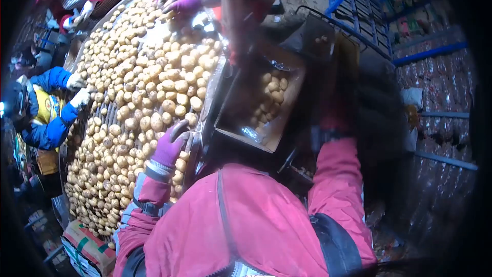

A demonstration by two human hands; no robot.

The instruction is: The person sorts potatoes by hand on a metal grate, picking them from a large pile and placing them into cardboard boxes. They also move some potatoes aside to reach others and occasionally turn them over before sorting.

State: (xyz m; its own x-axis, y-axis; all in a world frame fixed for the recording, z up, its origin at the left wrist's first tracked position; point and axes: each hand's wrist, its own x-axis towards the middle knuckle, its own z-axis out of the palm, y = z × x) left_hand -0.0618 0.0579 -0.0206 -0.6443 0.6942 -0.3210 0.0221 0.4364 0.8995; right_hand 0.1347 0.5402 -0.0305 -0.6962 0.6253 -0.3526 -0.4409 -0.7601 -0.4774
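My left hand [169, 146], in a purple glove, rests over the near right edge of a broad sorting table heaped with potatoes [128, 122]. Its fingers are apart and touch or hover close to a few potatoes; nothing shows in its grip. My right hand [335, 117] reaches forward in deep shadow right of an open cardboard box [246, 141]. Its fingers are too dark to make out. Several potatoes [274, 92] lie in the box on a clear plastic liner [251, 133].
Across the table a person in blue sleeves has white-gloved hands [79, 90] at the potatoes. Purple-gloved hands [184, 1] of another person work at the far end. A blue metal rack [353, 5] and stacked filled bags [435, 97] stand right. A carton [89, 246] sits lower left.
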